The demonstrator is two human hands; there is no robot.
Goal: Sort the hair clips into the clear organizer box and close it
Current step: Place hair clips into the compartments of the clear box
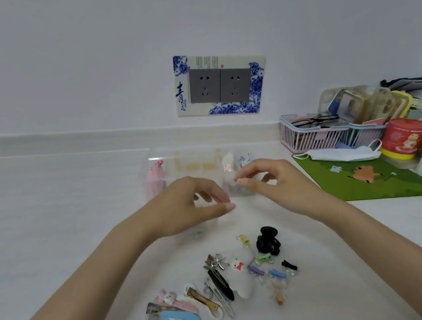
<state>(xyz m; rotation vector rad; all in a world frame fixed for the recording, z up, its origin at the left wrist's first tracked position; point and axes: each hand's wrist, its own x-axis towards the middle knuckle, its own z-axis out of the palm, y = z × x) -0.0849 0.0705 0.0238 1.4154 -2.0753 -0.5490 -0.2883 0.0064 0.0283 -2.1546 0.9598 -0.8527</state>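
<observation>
Clear organizer box (156, 168) at frame centre, lid up, pink clip (155, 179) and white clip (228, 162) inside. Left hand (186, 204) over box front, fingers curled, thumb extended; grip on anything: cannot tell. Right hand (267, 178) just beside it, thumb and forefinger pinched; held item unclear. Loose hair clips (218, 287) piled lower centre on white table (48, 211); black claw clip (267, 240) among them.

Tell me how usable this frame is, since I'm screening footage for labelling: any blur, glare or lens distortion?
Head view: lighting soft and even, shadows faint, no hard glare. Wide-angle bending curves the counter edge and stretches the forearms. The clear organizer box nearly vanishes against the white counter; both hands, left hand and right hand, look slightly soft. The loose hair clips read reasonably sharp.
</observation>
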